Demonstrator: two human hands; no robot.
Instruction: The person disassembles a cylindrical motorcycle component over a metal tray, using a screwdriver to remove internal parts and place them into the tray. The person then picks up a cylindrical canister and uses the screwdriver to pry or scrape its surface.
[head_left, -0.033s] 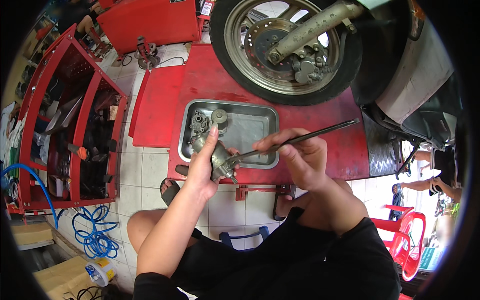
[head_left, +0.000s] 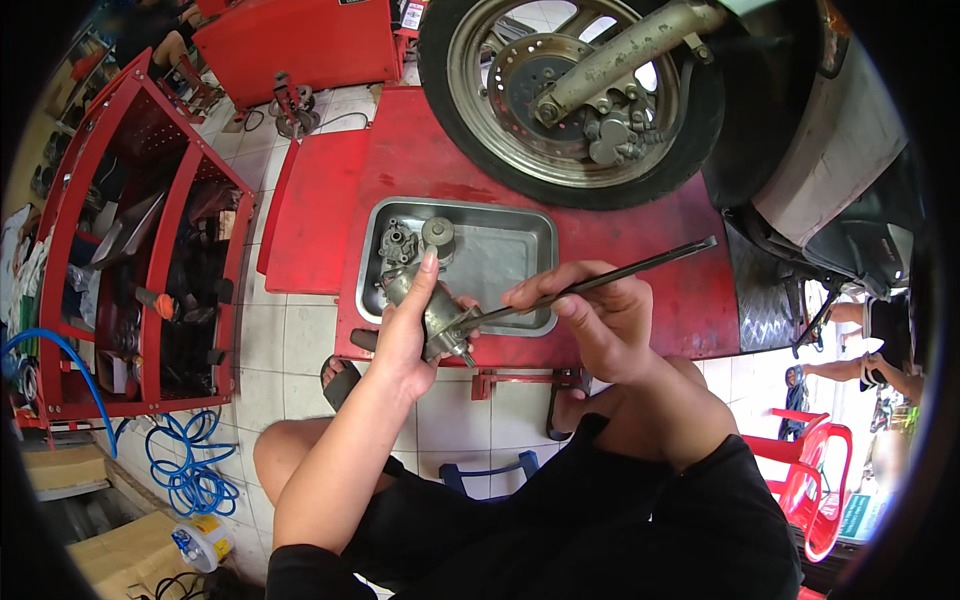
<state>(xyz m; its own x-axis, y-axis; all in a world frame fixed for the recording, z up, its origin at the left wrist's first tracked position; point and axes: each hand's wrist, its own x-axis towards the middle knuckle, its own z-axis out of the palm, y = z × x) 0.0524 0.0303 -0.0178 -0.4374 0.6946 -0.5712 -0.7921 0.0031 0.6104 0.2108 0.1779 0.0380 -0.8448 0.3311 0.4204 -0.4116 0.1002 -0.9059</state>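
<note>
My left hand (head_left: 408, 330) is wrapped round a grey metal engine part (head_left: 440, 318), its thumb along the top. The part has a rounded body and a short stub pointing down; it is tilted over the near edge of a metal tray (head_left: 549, 240). Between the thumb and fingers of my right hand (head_left: 600, 305) lies a long dark metal rod (head_left: 650, 263) with a flattened far end. Its other end reaches the side of the engine part; the exact contact is too small to tell. Inside the tray are a round metal piece (head_left: 437, 232) and an irregular casting (head_left: 398, 243).
The tray rests on a red platform (head_left: 640, 330), below a motorcycle's front wheel (head_left: 470, 150). On the left stands a red tool cart (head_left: 150, 250), with a coiled blue hose (head_left: 190, 465) on the floor. A red plastic chair (head_left: 825, 480) is at the right.
</note>
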